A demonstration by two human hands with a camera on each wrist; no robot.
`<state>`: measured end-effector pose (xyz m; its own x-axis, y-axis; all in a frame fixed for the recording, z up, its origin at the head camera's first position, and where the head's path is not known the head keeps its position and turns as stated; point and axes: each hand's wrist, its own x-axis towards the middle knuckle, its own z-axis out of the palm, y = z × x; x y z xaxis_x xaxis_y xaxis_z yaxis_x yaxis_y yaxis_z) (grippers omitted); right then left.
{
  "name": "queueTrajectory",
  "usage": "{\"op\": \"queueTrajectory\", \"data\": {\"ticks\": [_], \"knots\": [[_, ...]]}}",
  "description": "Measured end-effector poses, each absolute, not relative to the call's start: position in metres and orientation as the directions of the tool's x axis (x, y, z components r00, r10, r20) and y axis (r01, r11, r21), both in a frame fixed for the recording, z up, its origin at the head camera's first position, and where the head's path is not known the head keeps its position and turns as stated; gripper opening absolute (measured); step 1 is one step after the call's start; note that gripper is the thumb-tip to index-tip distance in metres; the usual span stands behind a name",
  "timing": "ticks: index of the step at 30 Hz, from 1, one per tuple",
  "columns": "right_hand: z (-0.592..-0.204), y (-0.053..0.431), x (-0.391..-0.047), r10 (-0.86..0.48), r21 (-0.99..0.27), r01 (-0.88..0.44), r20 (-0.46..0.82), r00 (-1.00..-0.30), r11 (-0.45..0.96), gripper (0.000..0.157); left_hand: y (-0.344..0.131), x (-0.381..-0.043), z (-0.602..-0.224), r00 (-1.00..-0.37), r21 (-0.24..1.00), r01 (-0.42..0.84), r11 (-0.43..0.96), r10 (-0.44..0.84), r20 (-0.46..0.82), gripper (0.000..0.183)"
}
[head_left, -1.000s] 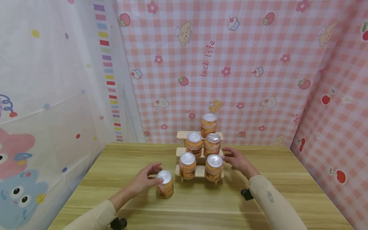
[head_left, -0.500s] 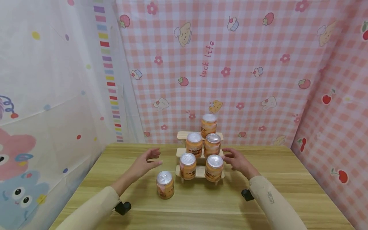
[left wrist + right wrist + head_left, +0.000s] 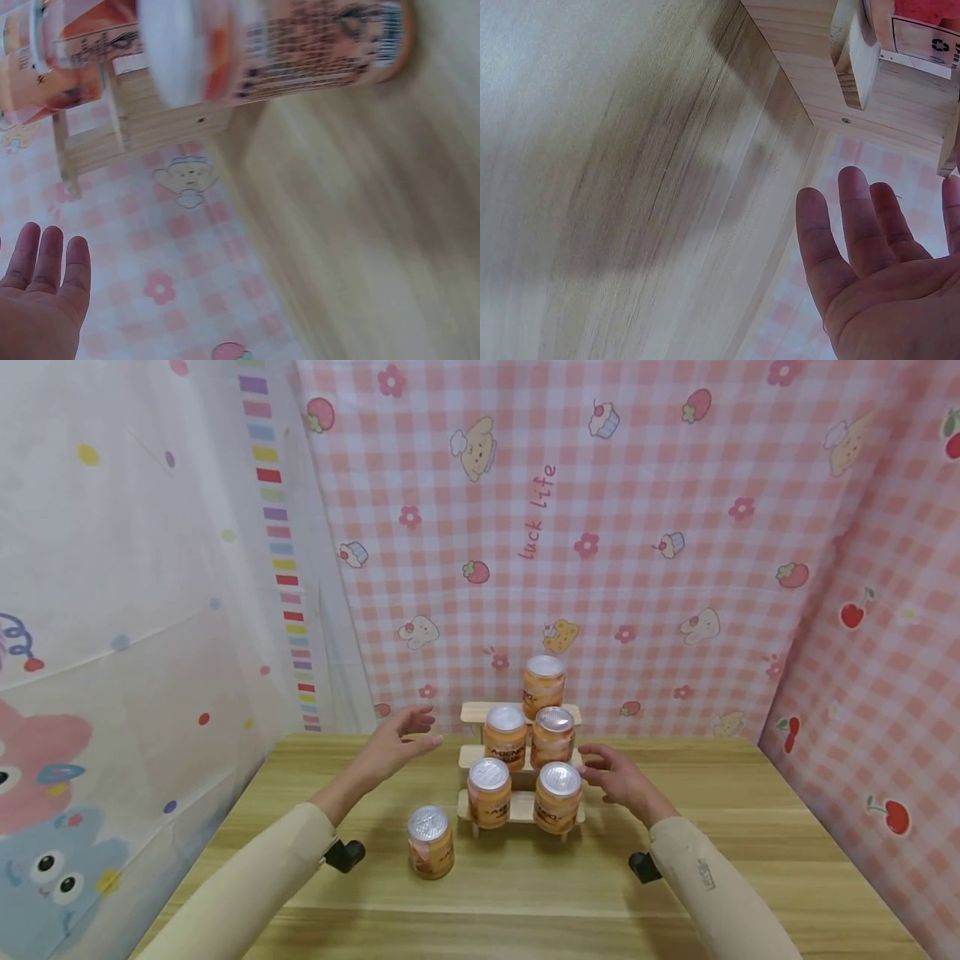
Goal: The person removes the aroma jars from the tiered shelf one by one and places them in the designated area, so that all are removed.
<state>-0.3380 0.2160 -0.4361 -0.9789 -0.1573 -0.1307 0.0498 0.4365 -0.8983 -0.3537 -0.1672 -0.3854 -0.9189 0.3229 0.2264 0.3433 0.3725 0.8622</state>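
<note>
A small three-tier wooden rack (image 3: 521, 810) stands on the table, bearing several orange cans with silver lids. One can (image 3: 543, 687) is on the top tier, two, including this can (image 3: 506, 739), on the middle, and two, including this can (image 3: 558, 800), on the bottom. A separate orange can (image 3: 431, 843) stands upright on the table at front left. My left hand (image 3: 393, 750) hovers left of the rack, fingers loosely extended, holding nothing. At the rack's right side is my right hand (image 3: 622, 782), fingers spread (image 3: 862, 225); whether a fingertip touches the rack I cannot tell.
The wooden table (image 3: 480, 927) runs back to a pink checked cloth (image 3: 637, 585) hung behind the rack. A white patterned cloth (image 3: 165, 652) closes the left side, and another checked cloth (image 3: 892, 693) the right.
My left hand has left the front can's lid and moved up, back and to the right, towards the rack's upper left. The can has stayed standing. The right hand keeps its place.
</note>
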Motion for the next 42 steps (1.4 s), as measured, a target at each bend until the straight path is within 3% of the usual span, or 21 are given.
{"op": "queueTrajectory", "data": {"ticks": [11, 30, 42], "knots": [[-0.435, 0.216, -0.337, -0.171, -0.903, 0.049, -0.133, -0.976, 0.426, 0.047, -0.15, -0.375, -0.355, -0.936, 0.86, 0.288, 0.42, 0.312, 0.162, 0.069], [-0.435, 0.216, -0.335, -0.161, -0.893, 0.054, -0.14, -0.977, 0.446, 0.047, -0.12, -0.397, -0.32, -0.934, 0.813, 0.306, 0.495, 0.32, 0.158, 0.077], [-0.436, 0.216, -0.336, -0.169, -0.899, 0.053, -0.14, -0.976, 0.435, 0.047, -0.083, -0.413, -0.307, -0.901, 0.808, 0.36, 0.466, 0.398, 0.173, 0.071]]}}
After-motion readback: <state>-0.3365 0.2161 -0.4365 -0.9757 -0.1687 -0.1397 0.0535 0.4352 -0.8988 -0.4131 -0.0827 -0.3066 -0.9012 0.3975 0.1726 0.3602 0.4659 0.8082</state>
